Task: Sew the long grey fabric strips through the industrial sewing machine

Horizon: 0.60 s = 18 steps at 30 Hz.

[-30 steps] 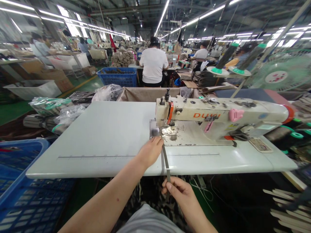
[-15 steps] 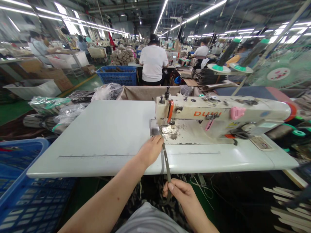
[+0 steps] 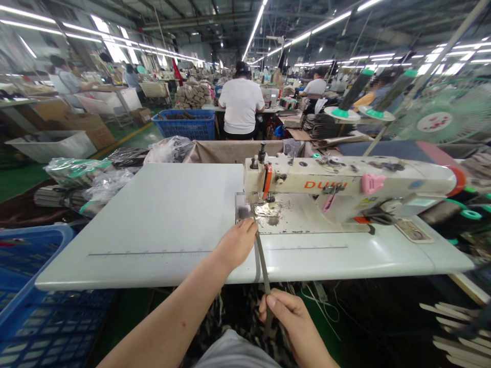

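Observation:
A narrow grey strap [image 3: 262, 260] runs from the needle area of the cream sewing machine [image 3: 345, 186] back over the front edge of the white table [image 3: 161, 225]. My left hand [image 3: 236, 243] rests on the table beside the strap, fingertips pressing its upper end just before the presser foot. My right hand [image 3: 286, 312] is below the table edge, thumb and fingers pinched on the strap's lower part. The strap's tail hangs down past that hand.
A blue plastic crate [image 3: 34, 301] stands at my lower left. Plastic-wrapped bundles [image 3: 88, 179] lie off the table's left rim. A person in a white shirt [image 3: 241, 102] sits ahead with their back turned. A green fan [image 3: 445, 112] and thread cones [image 3: 355, 92] are at the right.
The view shifted slightly. My right hand has slid a little lower along the strap; the left hand stays pressed by the presser foot.

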### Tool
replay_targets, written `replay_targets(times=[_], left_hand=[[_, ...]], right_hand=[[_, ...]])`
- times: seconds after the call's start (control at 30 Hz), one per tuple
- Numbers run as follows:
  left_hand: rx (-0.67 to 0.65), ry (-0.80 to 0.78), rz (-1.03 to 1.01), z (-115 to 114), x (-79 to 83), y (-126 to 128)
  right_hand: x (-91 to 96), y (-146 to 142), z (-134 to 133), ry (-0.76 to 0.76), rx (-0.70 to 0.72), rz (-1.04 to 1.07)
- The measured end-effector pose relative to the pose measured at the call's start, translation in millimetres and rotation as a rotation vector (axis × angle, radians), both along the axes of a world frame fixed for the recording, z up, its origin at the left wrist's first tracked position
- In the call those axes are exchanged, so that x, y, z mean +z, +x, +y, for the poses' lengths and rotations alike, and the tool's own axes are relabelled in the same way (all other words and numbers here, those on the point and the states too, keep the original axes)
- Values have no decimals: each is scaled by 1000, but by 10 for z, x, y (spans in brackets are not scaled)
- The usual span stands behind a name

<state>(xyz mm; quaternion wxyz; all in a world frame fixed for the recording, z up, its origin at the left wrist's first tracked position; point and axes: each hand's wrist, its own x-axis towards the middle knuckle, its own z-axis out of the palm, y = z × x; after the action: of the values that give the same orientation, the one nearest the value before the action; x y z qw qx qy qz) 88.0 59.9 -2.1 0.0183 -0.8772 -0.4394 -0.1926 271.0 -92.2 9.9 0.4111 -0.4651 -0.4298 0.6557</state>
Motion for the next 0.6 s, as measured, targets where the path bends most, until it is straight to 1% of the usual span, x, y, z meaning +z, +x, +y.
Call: replay_targets(times=[0.07, 0.13, 0.3, 0.47, 0.6], left_hand=[[5, 9, 22, 15, -14, 8], [13, 14, 38, 26, -23, 19], [22, 21, 52, 17, -4, 29], [-3, 1, 53, -25, 43, 12], [11, -6, 29, -48, 80, 10]], right_hand=[[-11, -8, -10, -59, -5, 60], [-17, -14, -15, -75, -12, 81], [-17, -13, -14, -34, -10, 59], [-8, -3, -15, -16, 13, 59], [31, 6, 10, 85, 42, -7]])
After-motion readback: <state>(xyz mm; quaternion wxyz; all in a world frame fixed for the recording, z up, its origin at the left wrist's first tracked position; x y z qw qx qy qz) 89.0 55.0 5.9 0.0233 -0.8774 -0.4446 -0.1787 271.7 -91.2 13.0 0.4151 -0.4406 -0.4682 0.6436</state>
